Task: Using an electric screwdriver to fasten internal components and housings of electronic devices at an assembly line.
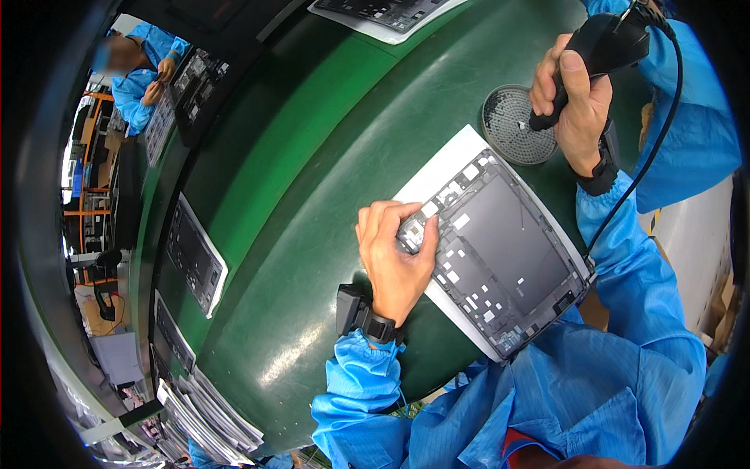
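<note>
A flat dark grey device housing (508,242), like a tablet's, lies tilted in front of me on a white backing (462,309). Small white pieces and circuit parts dot its frame. My left hand (398,250) grips its upper left corner, thumb on the face and fingers bent over the edge. Raised at the upper right, my right hand (574,105) is wrapped round the grip of a black corded handheld tool (609,43), shaped like a scanner. Its working end is hard to make out. Below that hand sits a round grey tray (508,144) full of small holes.
A green mat (312,195) covers the bench. More housings (195,254) rest along its left side, another (383,12) at the far edge. A stack of thin sheets (207,422) lies lower left. The tool's black cable (664,133) loops past my right arm. A co-worker (144,74) sits far left.
</note>
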A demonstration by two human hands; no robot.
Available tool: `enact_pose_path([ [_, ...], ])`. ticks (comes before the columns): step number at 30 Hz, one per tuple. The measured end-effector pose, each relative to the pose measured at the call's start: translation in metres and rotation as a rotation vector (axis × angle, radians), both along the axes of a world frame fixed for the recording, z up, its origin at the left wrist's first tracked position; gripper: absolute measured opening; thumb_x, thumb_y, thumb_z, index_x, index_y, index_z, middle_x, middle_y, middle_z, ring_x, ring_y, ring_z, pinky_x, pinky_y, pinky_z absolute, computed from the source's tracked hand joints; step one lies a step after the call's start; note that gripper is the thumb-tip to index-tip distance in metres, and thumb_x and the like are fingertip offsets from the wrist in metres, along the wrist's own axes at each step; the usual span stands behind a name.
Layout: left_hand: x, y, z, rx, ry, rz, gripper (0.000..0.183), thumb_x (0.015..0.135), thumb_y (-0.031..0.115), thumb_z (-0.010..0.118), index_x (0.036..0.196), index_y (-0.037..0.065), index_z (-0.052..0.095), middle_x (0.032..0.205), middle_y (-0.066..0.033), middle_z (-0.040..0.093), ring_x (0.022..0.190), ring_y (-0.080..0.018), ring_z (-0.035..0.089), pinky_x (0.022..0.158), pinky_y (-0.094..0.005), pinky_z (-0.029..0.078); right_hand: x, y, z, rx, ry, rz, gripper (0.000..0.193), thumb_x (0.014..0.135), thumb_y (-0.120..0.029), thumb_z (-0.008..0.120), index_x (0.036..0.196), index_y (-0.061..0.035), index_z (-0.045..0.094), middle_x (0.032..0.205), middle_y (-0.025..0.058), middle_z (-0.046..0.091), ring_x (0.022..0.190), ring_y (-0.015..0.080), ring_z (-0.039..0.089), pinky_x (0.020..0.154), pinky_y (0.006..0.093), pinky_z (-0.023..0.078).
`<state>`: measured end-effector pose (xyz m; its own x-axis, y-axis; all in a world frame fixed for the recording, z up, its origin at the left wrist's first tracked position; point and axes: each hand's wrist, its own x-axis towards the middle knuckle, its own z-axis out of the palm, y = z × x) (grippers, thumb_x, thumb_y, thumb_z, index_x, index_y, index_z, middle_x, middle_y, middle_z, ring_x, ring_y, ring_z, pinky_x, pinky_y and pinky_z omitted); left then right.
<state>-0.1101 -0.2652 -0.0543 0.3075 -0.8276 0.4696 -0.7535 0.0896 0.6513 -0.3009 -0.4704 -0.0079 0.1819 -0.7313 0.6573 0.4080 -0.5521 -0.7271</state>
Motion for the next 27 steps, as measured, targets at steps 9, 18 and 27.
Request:
enact_pose_path([
  [9, 0.004, 0.005, -0.003, -0.015, -0.005, 0.027, 0.022, 0.072, 0.004, 0.081, 0.09, 0.003, 0.069, 0.087, -0.0102, 0.063, 0.083, -0.0283, 0.057, 0.077, -0.0375, 0.045, 0.034, 0.04, 0.034, 0.001, -0.046, 0.157, 0.035, 0.106, -0.034, 0.046, 0.119, -0.0016, 0.049, 0.068, 0.0041, 0.047, 0.05, 0.0099, 0.045, 0.046, 0.0255, 0.041],
  [18, -0.002, 0.001, -0.006, -0.068, 0.026, 0.088, 0.033, 0.069, 0.01, 0.085, 0.09, 0.002, 0.059, 0.088, -0.0111, 0.057, 0.085, -0.0319, 0.052, 0.077, -0.042, 0.042, 0.108, 0.101, 0.009, 0.097, 0.082, 0.487, 0.039, 0.103, -0.037, 0.054, 0.113, 0.0001, 0.045, 0.065, 0.0053, 0.049, 0.046, 0.0101, 0.044, 0.044, 0.0255, 0.04],
  [27, 0.0, 0.004, -0.01, -0.043, 0.036, 0.093, 0.035, 0.07, 0.011, 0.085, 0.091, 0.002, 0.059, 0.09, -0.0114, 0.057, 0.088, -0.0319, 0.052, 0.078, -0.0421, 0.042, 0.112, 0.104, 0.002, 0.09, 0.106, 0.505, 0.04, 0.104, -0.039, 0.053, 0.114, -0.0002, 0.045, 0.066, 0.0046, 0.049, 0.048, 0.0089, 0.043, 0.044, 0.0246, 0.04],
])
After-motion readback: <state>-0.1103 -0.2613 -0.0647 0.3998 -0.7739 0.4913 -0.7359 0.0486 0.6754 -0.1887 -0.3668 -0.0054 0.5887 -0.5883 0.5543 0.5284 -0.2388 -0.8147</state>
